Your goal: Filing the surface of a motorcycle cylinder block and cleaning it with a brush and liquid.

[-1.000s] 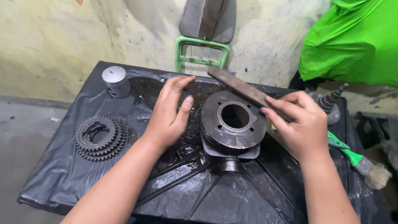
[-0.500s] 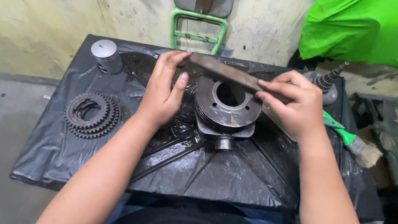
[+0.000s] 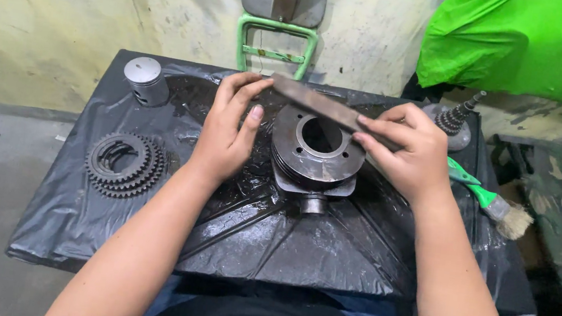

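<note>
A round dark metal cylinder block with a central bore stands on a table covered in black plastic sheet. A long flat metal file lies across its top face, slanting from far left to near right. My right hand grips the file's near end. My left hand rests beside the block on its left, with the fingertips touching the file's far end.
A stack of toothed gear rings lies at the left, a silver piston at the far left corner. A geared shaft and a green-handled brush sit at the right. A green metal frame and green cloth stand behind.
The file and both hands have shifted a little along the block's top, toward the far left. The camera view has drifted; the other parts lie as before.
</note>
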